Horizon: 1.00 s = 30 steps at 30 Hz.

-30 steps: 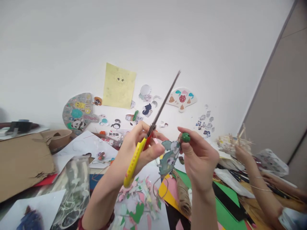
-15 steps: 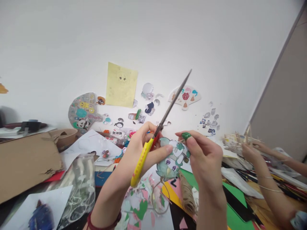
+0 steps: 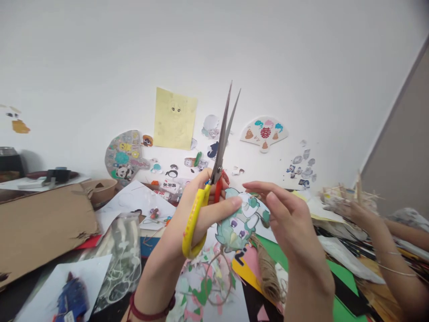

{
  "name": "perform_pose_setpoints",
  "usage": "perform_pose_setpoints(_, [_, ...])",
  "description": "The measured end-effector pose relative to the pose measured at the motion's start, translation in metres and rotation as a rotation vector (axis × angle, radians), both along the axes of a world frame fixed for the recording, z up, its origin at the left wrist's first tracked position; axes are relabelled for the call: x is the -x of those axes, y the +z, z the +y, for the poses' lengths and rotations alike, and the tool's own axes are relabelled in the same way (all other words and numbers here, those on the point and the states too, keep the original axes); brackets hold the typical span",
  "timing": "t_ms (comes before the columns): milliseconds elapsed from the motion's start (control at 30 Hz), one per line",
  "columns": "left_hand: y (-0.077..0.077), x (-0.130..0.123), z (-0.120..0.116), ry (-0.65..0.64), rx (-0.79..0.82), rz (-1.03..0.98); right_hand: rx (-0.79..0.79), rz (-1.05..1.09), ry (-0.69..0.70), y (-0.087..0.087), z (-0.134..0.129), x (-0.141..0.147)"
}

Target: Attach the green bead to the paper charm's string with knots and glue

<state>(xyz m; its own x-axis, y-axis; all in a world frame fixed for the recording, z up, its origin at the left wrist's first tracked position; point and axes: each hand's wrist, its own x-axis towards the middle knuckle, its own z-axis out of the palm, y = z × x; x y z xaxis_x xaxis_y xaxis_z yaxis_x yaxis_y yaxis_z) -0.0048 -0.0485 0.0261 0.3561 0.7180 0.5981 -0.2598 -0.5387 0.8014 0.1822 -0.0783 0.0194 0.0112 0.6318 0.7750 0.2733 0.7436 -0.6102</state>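
My left hand (image 3: 197, 214) is closed around a pair of scissors (image 3: 219, 170) with yellow and red handles. Their long blades point up, slightly apart. Under the same thumb is a mint-green cartoon character cutout (image 3: 236, 230), its head downward, with a thin cord loop (image 3: 217, 279) hanging below it. My right hand (image 3: 290, 219) is just to the right of the cutout, thumb and fingers apart. I see nothing held in it; its fingertips may be touching the cutout's edge, but I cannot tell.
Paper scraps (image 3: 201, 290) lie below my hands, beside a twine roll (image 3: 266, 268). Cardboard (image 3: 43, 228) and a plastic bag (image 3: 120, 255) are at left. Another person's hand (image 3: 365, 217) works at right near thin sticks. A white wall with stickers stands behind.
The right hand's pinch on a small shiny green piece has loosened, and the fingers are apart. The scissors have swung more upright and their blades have parted. The view has shifted slightly left.
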Motion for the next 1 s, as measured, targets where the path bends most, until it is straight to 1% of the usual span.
perform_pose_setpoints(67, [-0.001, 0.0, 0.001, -0.068, 0.065, -0.06, 0.045, -0.004, 0.091, 0.001, 0.0, -0.002])
perform_pose_setpoints(100, [-0.001, 0.0, 0.002, -0.077, 0.083, -0.077, 0.073, 0.006, 0.143, 0.001, -0.001, -0.003])
perform_pose_setpoints(167, [-0.003, -0.001, 0.004, -0.041, 0.082, -0.079, 0.122, 0.045, 0.224, 0.001, -0.001, -0.003])
perform_pose_setpoints(233, [-0.005, -0.002, 0.006, -0.007, 0.063, -0.075, 0.161, 0.099, 0.246, 0.001, -0.001, -0.002])
perform_pose_setpoints(300, [-0.007, -0.003, 0.008, 0.005, 0.051, -0.083, 0.17, 0.161, 0.192, 0.001, 0.0, 0.001])
perform_pose_setpoints(400, [-0.008, -0.005, 0.011, 0.003, 0.045, -0.094, 0.143, 0.232, 0.095, 0.001, 0.001, 0.006])
perform_pose_setpoints(533, [-0.005, -0.008, 0.011, 0.043, 0.031, -0.076, 0.104, 0.26, 0.041, 0.001, 0.001, 0.011])
perform_pose_setpoints(633, [-0.005, -0.01, 0.011, 0.093, -0.053, -0.07, 0.066, 0.282, -0.008, 0.001, 0.001, 0.013])
perform_pose_setpoints(733, [-0.007, -0.005, 0.013, 0.219, -0.227, -0.044, -0.003, 0.289, -0.078, -0.001, 0.002, 0.013])
perform_pose_setpoints(800, [-0.008, 0.002, 0.015, 0.354, -0.336, 0.052, -0.067, 0.29, -0.139, -0.002, 0.002, 0.011])
perform_pose_setpoints(900, [-0.007, 0.016, 0.018, 0.536, -0.417, 0.239, -0.182, 0.298, -0.225, -0.003, 0.001, 0.007])
perform_pose_setpoints(933, [-0.007, 0.021, 0.019, 0.584, -0.449, 0.283, -0.218, 0.305, -0.248, -0.003, 0.001, 0.006])
perform_pose_setpoints(1000, [-0.006, 0.027, 0.022, 0.623, -0.514, 0.375, -0.28, 0.325, -0.277, -0.003, 0.001, 0.006])
